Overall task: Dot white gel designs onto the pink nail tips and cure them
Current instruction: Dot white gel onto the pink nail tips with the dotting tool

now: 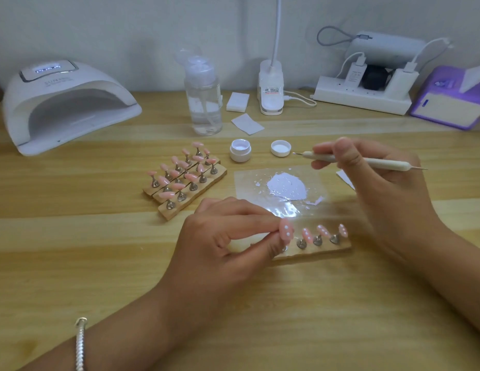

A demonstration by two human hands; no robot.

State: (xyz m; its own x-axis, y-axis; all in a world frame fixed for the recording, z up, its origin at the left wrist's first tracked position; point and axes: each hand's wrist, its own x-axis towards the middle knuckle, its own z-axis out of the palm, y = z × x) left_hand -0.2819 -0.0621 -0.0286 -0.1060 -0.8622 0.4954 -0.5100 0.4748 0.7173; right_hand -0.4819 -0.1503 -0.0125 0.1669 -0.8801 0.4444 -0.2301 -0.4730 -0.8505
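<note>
While the left hand [228, 236] is pinching the glossy oval pink nail tip [286, 231] at the left end of a rough wooden strip [318, 250], the right hand [367, 170] is hovering at two o'clock from it, gripping a slim cream dotting pen [386, 163] whose fine metal point is aiming toward nine o'clock. That tip is carrying white dots and is sitting on a small metal stand; three neighbouring tips [323, 231], also dotted, are standing to its three o'clock on the same strip. A smeared white gel puddle [286, 187] is lying on a shiny clear film [247, 183] at twelve o'clock of the strip. Farther off at ten o'clock, the domed white curing lamp [67, 103] is resting on the pale wood table [99, 263]
</note>
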